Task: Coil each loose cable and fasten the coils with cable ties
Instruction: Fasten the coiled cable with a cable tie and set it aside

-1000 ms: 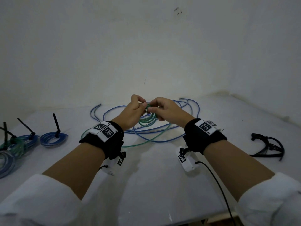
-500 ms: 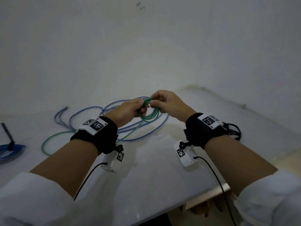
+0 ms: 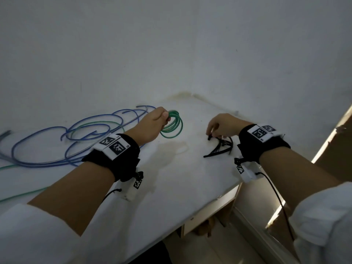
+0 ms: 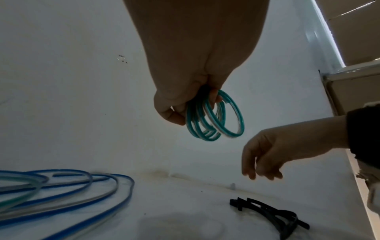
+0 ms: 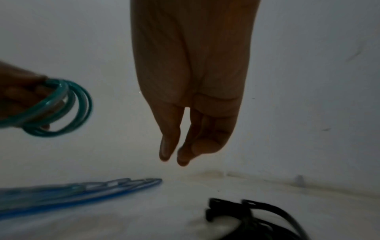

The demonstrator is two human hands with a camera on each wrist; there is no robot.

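A small green cable coil (image 3: 172, 125) hangs from my left hand (image 3: 164, 119), which grips its top a little above the white table (image 3: 171, 187). In the left wrist view the coil (image 4: 216, 120) shows several loops held between thumb and fingers of the left hand (image 4: 195, 108). My right hand (image 3: 210, 133) hovers over a bundle of black cable ties (image 3: 221, 147) near the table's right edge. Its fingers (image 5: 164, 146) point down, thumb close to forefinger, holding nothing. The ties (image 5: 257, 216) lie just below them.
Loose blue cables (image 3: 85, 134) and a loose green cable (image 3: 19, 195) sprawl over the table's left part. A wall stands close behind. The table's right and front edges drop to the floor, with a cardboard box (image 3: 339, 145) beside it.
My right hand let go of the green coil and moved right, to above the black ties. The left hand keeps the coil. The head view swung right, and the tied coils left the frame.
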